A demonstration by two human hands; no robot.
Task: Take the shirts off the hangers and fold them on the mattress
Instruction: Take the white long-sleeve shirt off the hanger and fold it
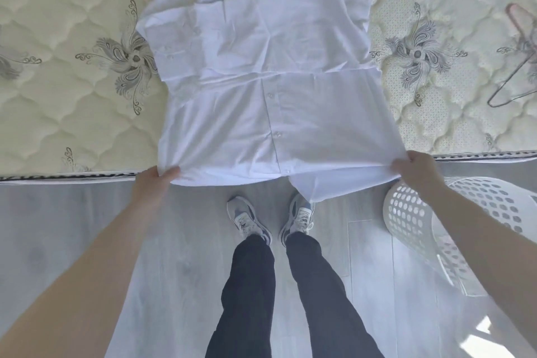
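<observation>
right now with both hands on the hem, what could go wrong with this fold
1. The left hand and right hand pinch only the hem corners of the white shirt. The middle of the hem sags past the mattress edge, so the fold up may land crooked.
2. The sleeves folded in over the body lie loose, so lifting the hem quickly could drag them open.

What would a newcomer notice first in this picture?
A white short-sleeved shirt lies flat on the quilted mattress, its hem over the near edge. The left hand and right hand each grip a hem corner. A white perforated basket sits on the floor at right.
</observation>
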